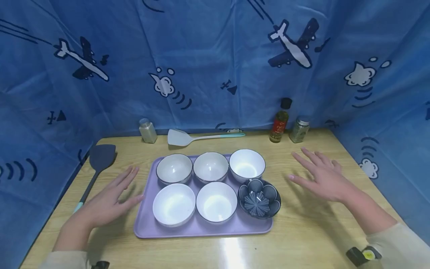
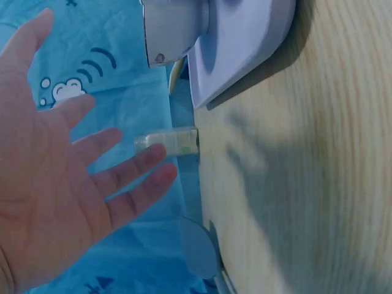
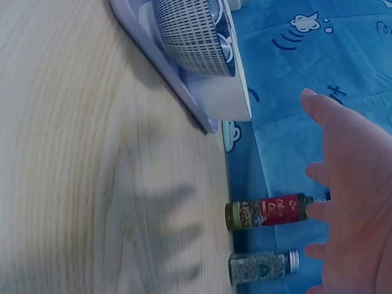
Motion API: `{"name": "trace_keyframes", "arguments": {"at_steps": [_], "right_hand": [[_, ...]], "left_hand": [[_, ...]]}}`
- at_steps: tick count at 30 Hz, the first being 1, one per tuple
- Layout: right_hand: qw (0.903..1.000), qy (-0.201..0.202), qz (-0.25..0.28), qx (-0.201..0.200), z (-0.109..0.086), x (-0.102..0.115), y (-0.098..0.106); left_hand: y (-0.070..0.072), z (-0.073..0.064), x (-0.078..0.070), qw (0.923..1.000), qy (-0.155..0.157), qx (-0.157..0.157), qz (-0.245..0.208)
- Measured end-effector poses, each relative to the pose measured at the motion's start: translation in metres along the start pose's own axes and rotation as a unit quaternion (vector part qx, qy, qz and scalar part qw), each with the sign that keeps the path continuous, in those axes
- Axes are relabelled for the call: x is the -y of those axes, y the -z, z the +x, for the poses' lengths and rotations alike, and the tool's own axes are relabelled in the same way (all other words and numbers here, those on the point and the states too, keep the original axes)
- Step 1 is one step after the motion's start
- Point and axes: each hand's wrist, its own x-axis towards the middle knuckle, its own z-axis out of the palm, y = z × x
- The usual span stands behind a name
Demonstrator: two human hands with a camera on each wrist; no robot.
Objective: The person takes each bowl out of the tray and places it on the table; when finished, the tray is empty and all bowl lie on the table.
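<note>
While both hands (image 1: 107,201) hover flat, purple tray (image 1: 147,228) between, six bowls

The red label on the oil bottle (image 3: 269,211) carries print, but it is too small and blurred to read.

Wooden table (image 1: 302,239) bearing, along its far edge, a clear shaker jar (image 1: 147,130), a white spatula with teal handle (image 1: 201,137), a red-labelled oil bottle (image 1: 279,123) and a herb jar (image 1: 299,130), with a dark spatula (image 1: 97,164) at left; aeroplane-print blue cloth (image 1: 215,56) behind.
</note>
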Motion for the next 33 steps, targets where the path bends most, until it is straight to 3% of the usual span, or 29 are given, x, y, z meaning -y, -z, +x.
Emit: {"name": "trace_keyframes", "arguments": {"at_steps": [6,11,17,24,26,29,31,33], "right_hand": [[0.9996,0.013,0.024,0.002,0.009,0.009,-0.003],[0.9965,0.017,0.08,0.015,0.021,0.012,-0.008],[0.9791,0.029,0.199,0.032,0.04,0.013,-0.015],[0.9634,0.038,0.262,0.042,0.055,0.016,-0.025],[0.9587,0.043,0.278,0.044,0.059,0.017,-0.028],[0.9518,0.043,0.3,0.05,0.063,0.016,-0.035],[0.9444,0.036,0.322,0.057,0.066,0.016,-0.038],[0.9376,0.032,0.341,0.062,0.069,0.017,-0.042]], "left_hand": [[-0.009,-0.003,0.011,0.9982,-0.009,0.006,-0.058],[-0.019,-0.005,0.019,0.9913,-0.003,0.018,-0.13],[-0.024,-0.009,0.025,0.9802,0.038,0.038,-0.191],[-0.033,-0.013,0.035,0.9707,0.033,0.036,-0.235],[-0.038,-0.014,0.038,0.9614,0.021,0.036,-0.272],[-0.045,-0.014,0.042,0.936,0.009,0.052,-0.348],[-0.049,-0.013,0.044,0.9205,0.018,0.068,-0.384],[-0.051,-0.011,0.046,0.9139,0.029,0.08,-0.397]]}}
